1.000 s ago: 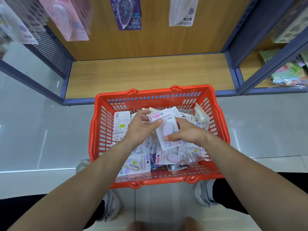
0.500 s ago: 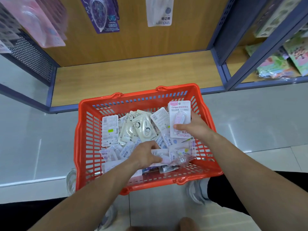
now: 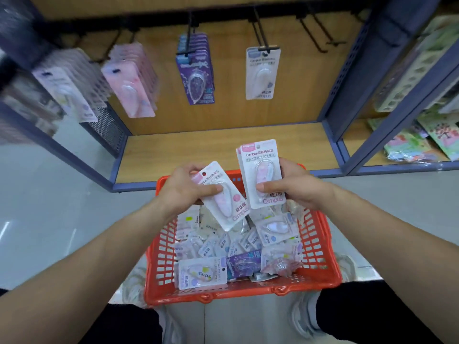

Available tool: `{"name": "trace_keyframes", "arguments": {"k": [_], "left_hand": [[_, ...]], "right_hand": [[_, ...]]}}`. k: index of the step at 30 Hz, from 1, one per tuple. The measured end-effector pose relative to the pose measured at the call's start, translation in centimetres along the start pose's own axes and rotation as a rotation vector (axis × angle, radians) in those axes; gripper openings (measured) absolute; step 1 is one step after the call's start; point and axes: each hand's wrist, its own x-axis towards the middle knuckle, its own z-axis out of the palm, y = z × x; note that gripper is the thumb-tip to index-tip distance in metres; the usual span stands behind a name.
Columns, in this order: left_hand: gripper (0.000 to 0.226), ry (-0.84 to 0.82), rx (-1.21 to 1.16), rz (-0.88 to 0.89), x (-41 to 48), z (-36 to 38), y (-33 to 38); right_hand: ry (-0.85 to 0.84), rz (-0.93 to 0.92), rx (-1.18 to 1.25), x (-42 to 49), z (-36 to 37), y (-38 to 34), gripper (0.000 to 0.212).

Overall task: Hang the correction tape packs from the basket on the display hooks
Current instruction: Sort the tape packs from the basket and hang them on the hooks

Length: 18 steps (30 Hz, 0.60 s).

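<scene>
An orange basket (image 3: pixel 320 247) on the floor holds several correction tape packs (image 3: pixel 202 273). Above its far rim my left hand (image 3: pixel 185 188) grips a pink correction tape pack (image 3: pixel 227 207), tilted to the right. Beside it my right hand (image 3: pixel 295 184) holds a small upright stack of pink packs (image 3: pixel 260 170), thumb across the front. Display hooks on a dark rail carry hanging packs: pale ones at far left (image 3: pixel 67 93), pink ones (image 3: pixel 131 85), purple ones (image 3: pixel 196 70) and a white one (image 3: pixel 262 73). A bare hook (image 3: pixel 320 33) juts out at the right.
A wooden shelf board (image 3: pixel 223 150) with blue-grey frame posts lies behind the basket. A neighbouring shelf at right holds colourful stationery (image 3: pixel 417 142). My shoes and dark trouser legs flank the basket on the glossy floor (image 3: pixel 62 207).
My left hand has lifted a pink pack out of the basket. Both hands have risen with their packs. The camera has tilted up, bringing the hooks into view.
</scene>
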Motion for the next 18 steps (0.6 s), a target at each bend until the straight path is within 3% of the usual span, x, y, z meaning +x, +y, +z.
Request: {"name": "trace_keyframes", "arguments": {"k": [4, 8, 11, 18], "left_hand": [[0.03, -0.014, -0.043, 0.094, -3.5, -2.8, 3.8], [0.021, -0.021, -0.203, 0.11, -5.9, -2.8, 5.4], [0.025, -0.009, -0.344, 0.079, -6.2, -1.6, 5.6], [0.019, 0.061, -0.428, 0.109, -5.4, 0.2, 6.1]], "right_hand": [[-0.079, -0.034, -0.002, -4.5, 0.8, -5.6, 0.048], [-0.183, -0.056, 0.065, -8.1, 2.3, -8.0, 0.056], [-0.179, -0.075, 0.18, -8.5, 3.2, -7.4, 0.06], [-0.123, -0.133, 0.3, -5.7, 4.5, -6.7, 0.062]]}}
